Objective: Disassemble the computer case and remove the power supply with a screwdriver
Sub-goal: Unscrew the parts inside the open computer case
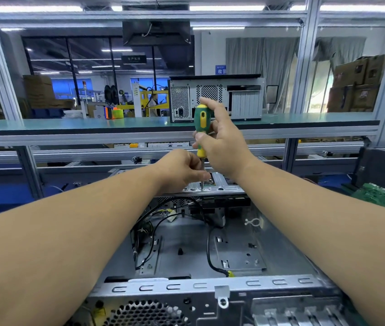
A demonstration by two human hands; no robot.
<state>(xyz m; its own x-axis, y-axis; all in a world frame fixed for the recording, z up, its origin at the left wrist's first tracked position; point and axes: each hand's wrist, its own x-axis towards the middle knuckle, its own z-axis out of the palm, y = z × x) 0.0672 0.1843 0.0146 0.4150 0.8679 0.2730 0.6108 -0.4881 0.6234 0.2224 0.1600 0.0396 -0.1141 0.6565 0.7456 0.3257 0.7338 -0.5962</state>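
Head view looks down over both my forearms into the open computer case (210,288), which lies on its side right below me with the side panel off. It is bare grey sheet metal: a floor plate with punched holes and brackets, a near rim with a row of slotted cut-outs, and a round perforated fan grille at the bottom edge. Black cables (149,229) run along the left inside wall, and one more cable curves down the middle to a yellow plug (230,274). A white cable clip (253,222) sits on the floor plate towards the right.

My right hand (222,142) is wrapped around the green and yellow handle of the screwdriver (201,128), which stands nearly upright. Its thin shaft comes down to the metal frame at the far edge of the case, with the tip on a screw (202,188) there. My left hand (182,170) is curled just beside the shaft, thumb and fingers pinching near it low down; whether they truly touch the shaft I cannot tell.

A green circuit board (382,196) lies off to the right. On the green shelf (69,124) across from me stands a second computer case (217,98), its back panel facing me.
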